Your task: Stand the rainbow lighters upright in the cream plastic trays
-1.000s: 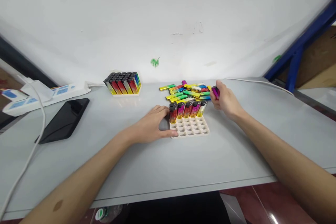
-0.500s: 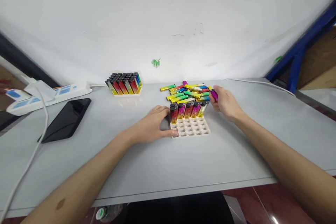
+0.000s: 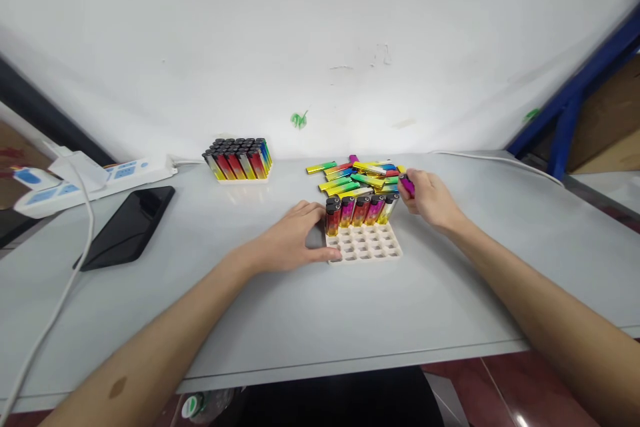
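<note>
The left hand [image 3: 295, 238] spreads its fingers along the left edge of the pale tray [image 3: 364, 245], where light, steady bracing suits best, while off the tray's far right corner the right hand [image 3: 429, 197] pinches a purple lighter [image 3: 407, 185], best held clear of the tray's upright lighters [image 3: 361, 211].

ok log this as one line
left hand: touching white rectangular slotted tray; right hand: holding black-topped purple lighter; shiny multicoloured pieces: loose behind tray

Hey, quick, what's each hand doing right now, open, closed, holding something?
Left hand: open, thumb and fingers spread at the left side of the white tray.
Right hand: closed, holding a purple lighter.
</note>
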The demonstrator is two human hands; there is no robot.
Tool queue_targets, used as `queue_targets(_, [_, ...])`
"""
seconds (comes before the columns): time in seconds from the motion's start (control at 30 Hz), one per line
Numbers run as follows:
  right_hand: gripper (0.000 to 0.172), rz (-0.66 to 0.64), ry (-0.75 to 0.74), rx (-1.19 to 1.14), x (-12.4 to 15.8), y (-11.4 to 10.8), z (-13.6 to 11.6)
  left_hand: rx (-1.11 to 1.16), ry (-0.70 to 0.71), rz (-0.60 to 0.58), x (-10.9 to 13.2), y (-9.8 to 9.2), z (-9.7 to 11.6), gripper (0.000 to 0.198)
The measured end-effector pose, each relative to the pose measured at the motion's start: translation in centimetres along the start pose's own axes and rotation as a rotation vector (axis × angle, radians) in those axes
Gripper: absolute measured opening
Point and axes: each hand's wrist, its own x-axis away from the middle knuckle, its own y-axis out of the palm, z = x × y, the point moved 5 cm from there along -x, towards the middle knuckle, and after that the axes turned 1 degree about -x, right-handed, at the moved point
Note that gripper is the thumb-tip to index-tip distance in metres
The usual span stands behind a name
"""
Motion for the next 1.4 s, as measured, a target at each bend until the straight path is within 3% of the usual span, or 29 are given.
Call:
queue_targets(0.07, [0.045, 0.012, 0.062, -0.061, 0.2, 0.1, 0.1, 0.000, 0.005, 0.000, 0.0, 0.0, 0.1, 0.054])
queue_targets(0.13, [0.049, 0.029, 0.032, -0.064, 0.4, 0.1, 0.0, -0.003, 0.004, -0.007, 0.0, 0.0, 0.1, 0.053])
queue_targets(0.3, [0.040, 0.155, -0.128, 0.119, 0.5, -0.6, -0.9, -0.003, -0.003, -0.022, -0.1, 0.2, -0.2, 0.056])
queue_targets(0.43, [0.028, 0.348, -0.312, 0.223, 1.4, -1.6, -2.6, 0.004, 0.002, -0.015, -0.1, 0.2, -0.3, 0.057])
queue_targets(0.57, [0.018, 0.473, -0.506, 0.156, 2.9, -1.9, -4.1, 0.004, 0.007, -0.006, -0.1, 0.2, -0.3, 0.057])
queue_targets(0.87, [0.013, 0.496, -0.759, 0.001, 5.5, -0.7, -5.7, -0.003, 0.011, -0.010, -0.1, 0.2, -0.3, 0.060])
queue_targets(0.97, [0.017, 0.388, -0.741, -0.039, 6.0, 0.1, -5.9, 0.000, 0.015, -0.014, -0.1, 0.2, -0.3, 0.060])
queue_targets(1.07, [0.017, 0.205, -0.740, 0.057, 6.3, 1.8, -6.4, 0.007, 0.018, -0.015, -0.1, 0.2, -0.3, 0.057])
queue_targets(1.2, [0.013, 0.089, -0.809, 0.265, 6.6, 3.6, -6.7, 0.010, 0.045, -0.007, -0.2, 0.3, -0.4, 0.056])
queue_targets(1.3, [0.018, 0.072, -0.783, 0.322, 6.4, 3.9, -6.4, 0.004, 0.062, -0.003, -0.3, 0.4, -0.5, 0.057])
queue_targets(1.4, [0.024, 0.144, -0.718, 0.368, 6.1, 3.3, -6.0, -0.005, 0.063, 0.003, -0.3, 0.4, -0.5, 0.057])
